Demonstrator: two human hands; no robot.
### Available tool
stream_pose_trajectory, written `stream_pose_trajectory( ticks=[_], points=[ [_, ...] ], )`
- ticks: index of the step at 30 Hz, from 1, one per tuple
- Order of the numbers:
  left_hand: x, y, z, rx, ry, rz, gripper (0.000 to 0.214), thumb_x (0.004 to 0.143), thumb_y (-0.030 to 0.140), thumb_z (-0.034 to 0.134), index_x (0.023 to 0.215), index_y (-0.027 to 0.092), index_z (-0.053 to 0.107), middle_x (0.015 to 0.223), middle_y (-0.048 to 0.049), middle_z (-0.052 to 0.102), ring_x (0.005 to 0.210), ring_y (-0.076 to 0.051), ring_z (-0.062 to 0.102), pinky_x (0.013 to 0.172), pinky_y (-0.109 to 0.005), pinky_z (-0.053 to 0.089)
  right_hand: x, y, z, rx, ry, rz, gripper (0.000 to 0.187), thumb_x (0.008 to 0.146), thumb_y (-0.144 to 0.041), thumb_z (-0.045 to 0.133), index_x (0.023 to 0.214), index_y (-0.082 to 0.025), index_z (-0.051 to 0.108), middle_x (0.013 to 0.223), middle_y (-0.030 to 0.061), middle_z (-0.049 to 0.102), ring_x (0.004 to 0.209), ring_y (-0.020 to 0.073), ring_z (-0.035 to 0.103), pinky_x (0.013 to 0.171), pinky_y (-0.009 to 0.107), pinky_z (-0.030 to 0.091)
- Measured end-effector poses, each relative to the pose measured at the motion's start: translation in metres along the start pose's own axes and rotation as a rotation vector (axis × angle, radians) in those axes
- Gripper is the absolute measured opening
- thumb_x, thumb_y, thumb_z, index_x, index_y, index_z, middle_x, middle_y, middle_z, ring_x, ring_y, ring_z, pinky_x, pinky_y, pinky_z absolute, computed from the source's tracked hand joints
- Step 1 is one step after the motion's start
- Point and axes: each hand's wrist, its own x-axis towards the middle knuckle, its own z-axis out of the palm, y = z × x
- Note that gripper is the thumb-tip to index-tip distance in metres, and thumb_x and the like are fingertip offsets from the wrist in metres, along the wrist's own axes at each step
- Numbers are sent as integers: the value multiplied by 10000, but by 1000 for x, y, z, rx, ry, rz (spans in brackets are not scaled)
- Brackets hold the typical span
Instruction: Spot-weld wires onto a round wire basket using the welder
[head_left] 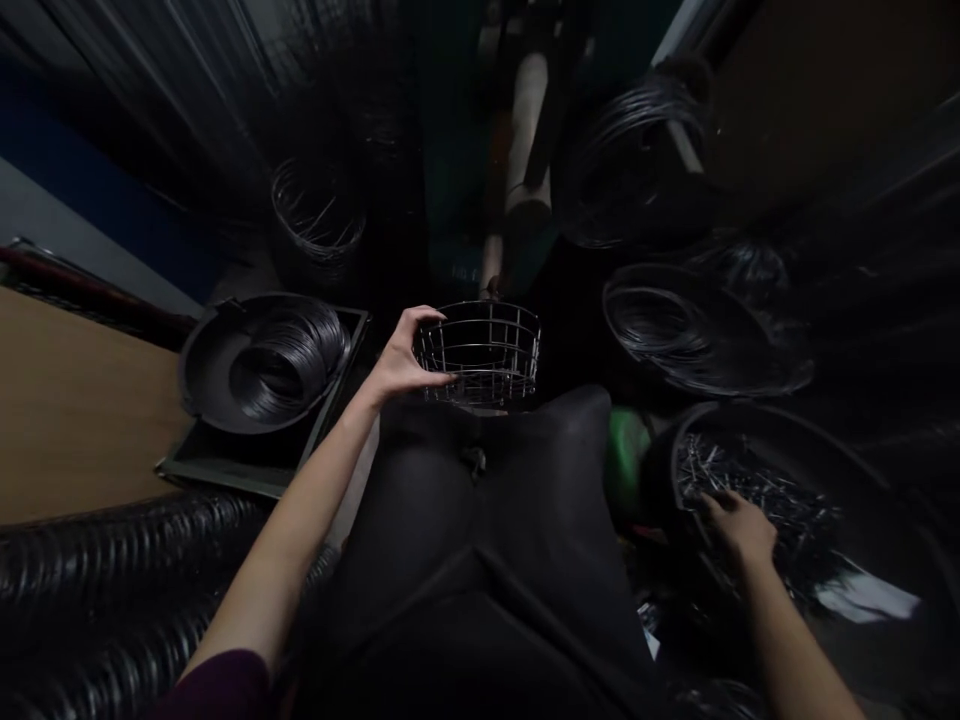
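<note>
My left hand grips the near left rim of a small round wire basket, which sits just beyond my dark-clothed knees. My right hand reaches down into a dark round tub at the lower right; its fingers rest among several short shiny wire pieces. Whether it holds any of them is hidden by the hand and the dim light.
A black pan with a wire coil lies on a tray at the left, beside a wooden board. More wire coils lie to the right and behind. Corrugated black hose runs along the lower left. A green object sits by my right knee.
</note>
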Motion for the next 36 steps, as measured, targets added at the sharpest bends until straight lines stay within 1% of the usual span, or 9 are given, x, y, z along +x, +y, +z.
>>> stream_pose_trajectory(
  ticks=[3,6,10,15,20,23,26,30,36],
  points=[
    [3,10,2,64,-19,35,741,562,440,862,1179,229,508,1244,-112,538,1237,-292,522,1097,-465,414,-5,-22,-18,-101,214,192,318,570,-674,549,531,-387,418,551,96,396,828,485,617,633,632,342],
    [8,14,8,116,-41,39,727,559,418,869,1170,225,525,1245,-114,535,1232,-291,518,1086,-461,423,-21,-75,-25,49,343,162,264,690,-663,527,647,-410,462,725,141,549,978,423,622,774,617,398],
    [13,16,20,172,-60,9,744,548,426,873,1181,229,535,1280,-117,514,1250,-308,498,1078,-472,424,-57,-147,15,251,337,-11,308,777,-613,541,879,-322,538,916,160,645,880,328,654,800,508,504],
    [15,20,24,200,-87,15,762,554,423,870,1214,229,543,1287,-117,514,1243,-319,499,1071,-482,429,-90,-178,73,377,-196,-74,362,743,-614,597,853,-270,570,794,61,669,762,274,662,767,467,550],
    [20,25,23,275,-138,60,721,542,385,875,1185,241,582,1318,-117,500,1245,-334,484,1073,-498,412,-70,-244,54,532,-536,-208,405,743,-530,708,1027,-246,657,779,19,689,744,215,666,722,365,554],
    [22,31,25,347,-206,106,633,563,367,863,1135,246,621,1347,-125,483,1263,-354,465,1090,-531,375,-50,-301,50,489,-751,-352,303,776,-487,704,904,-214,732,826,35,725,802,209,685,748,330,544],
    [21,34,26,378,-249,155,604,588,363,848,1139,242,630,1354,-138,477,1274,-367,459,1093,-553,364,-39,-334,64,278,-610,-588,226,831,-410,667,891,-214,762,887,46,752,840,217,701,769,324,533],
    [13,35,21,340,-198,113,636,592,384,851,1166,245,617,1343,-135,478,1264,-350,470,1075,-529,410,-49,-345,80,-155,-384,-966,344,881,-359,644,1198,-237,698,1173,70,708,948,246,708,695,310,522],
    [12,31,18,225,-115,11,639,590,353,862,1166,235,613,1325,-122,472,1260,-334,477,1073,-509,439,-52,-354,77,-434,-254,-1191,350,971,-290,485,1278,-276,651,1187,21,692,732,191,722,536,282,458]
  ],
)
